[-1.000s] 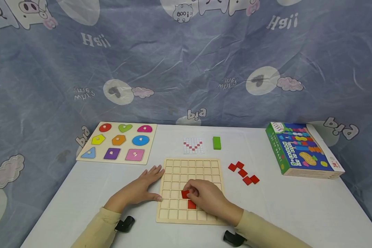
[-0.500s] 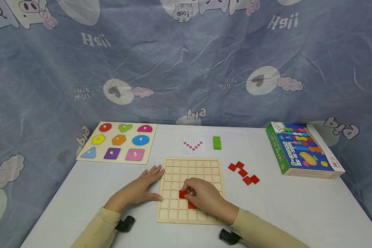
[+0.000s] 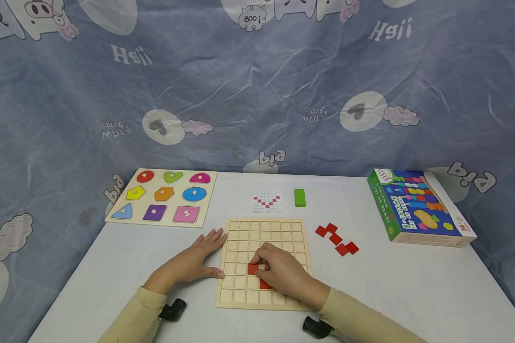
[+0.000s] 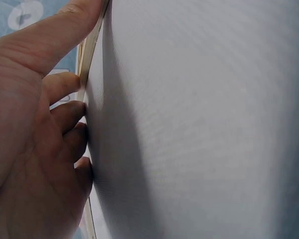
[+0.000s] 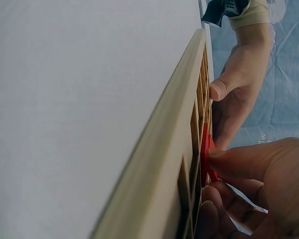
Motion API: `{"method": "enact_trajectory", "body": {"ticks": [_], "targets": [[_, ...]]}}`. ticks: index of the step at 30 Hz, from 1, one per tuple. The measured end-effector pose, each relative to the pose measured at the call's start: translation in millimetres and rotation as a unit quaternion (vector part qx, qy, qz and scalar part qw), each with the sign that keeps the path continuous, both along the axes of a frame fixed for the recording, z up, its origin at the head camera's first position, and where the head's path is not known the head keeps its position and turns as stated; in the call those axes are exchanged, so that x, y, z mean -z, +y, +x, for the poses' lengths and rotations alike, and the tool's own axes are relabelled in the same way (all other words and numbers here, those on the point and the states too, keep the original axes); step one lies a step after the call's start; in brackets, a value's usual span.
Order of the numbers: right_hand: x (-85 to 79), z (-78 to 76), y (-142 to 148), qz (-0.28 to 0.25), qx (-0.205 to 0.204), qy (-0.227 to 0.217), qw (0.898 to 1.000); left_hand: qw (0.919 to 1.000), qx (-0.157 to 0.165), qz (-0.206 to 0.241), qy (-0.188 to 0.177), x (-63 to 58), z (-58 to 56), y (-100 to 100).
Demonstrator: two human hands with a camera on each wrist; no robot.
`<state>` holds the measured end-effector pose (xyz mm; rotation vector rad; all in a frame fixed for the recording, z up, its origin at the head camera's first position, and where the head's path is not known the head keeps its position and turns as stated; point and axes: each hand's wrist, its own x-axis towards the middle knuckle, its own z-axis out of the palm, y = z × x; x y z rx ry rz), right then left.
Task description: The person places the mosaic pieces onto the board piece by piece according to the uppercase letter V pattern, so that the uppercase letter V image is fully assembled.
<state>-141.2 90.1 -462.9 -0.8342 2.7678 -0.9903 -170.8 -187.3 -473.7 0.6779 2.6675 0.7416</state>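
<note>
A wooden grid board (image 3: 240, 299) lies flat on the table. My left hand (image 3: 195, 259) rests at its left edge, fingers spread, with the thumb touching the frame. My right hand (image 3: 283, 271) is over the middle of the board, thumb and fingers pinching a red square tile (image 3: 252, 269) at one of the cells. Just below and to the right, another red tile (image 3: 264, 284) sits in a cell, partly covered by the right hand. In the right wrist view the right thumb (image 5: 239, 160) presses against red, and the tiles overlap there.
Several loose red tiles (image 3: 336, 239) lie right of the board. Behind it are a pattern card (image 3: 268, 201) with a red V and a green block (image 3: 299, 197). A shape puzzle (image 3: 160, 197) stands back left, a colourful box (image 3: 425, 209) back right.
My right hand has shifted slightly left with the red tile, which now lies straighter over a cell. The left hand has stayed in place.
</note>
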Motion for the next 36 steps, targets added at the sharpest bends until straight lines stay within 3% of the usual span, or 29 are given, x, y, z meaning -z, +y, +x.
{"method": "enact_trajectory", "body": {"ticks": [27,36], "targets": [[1.6,-1.1,0.8,0.022,-0.016,0.0,1.0,1.0,0.0,-0.001,0.001,1.6,-0.6,-0.1],[1.4,1.1,2.2,0.007,-0.008,-0.004,1.0,1.0,0.001,-0.001,0.0,1.7,-0.7,0.3]]}}
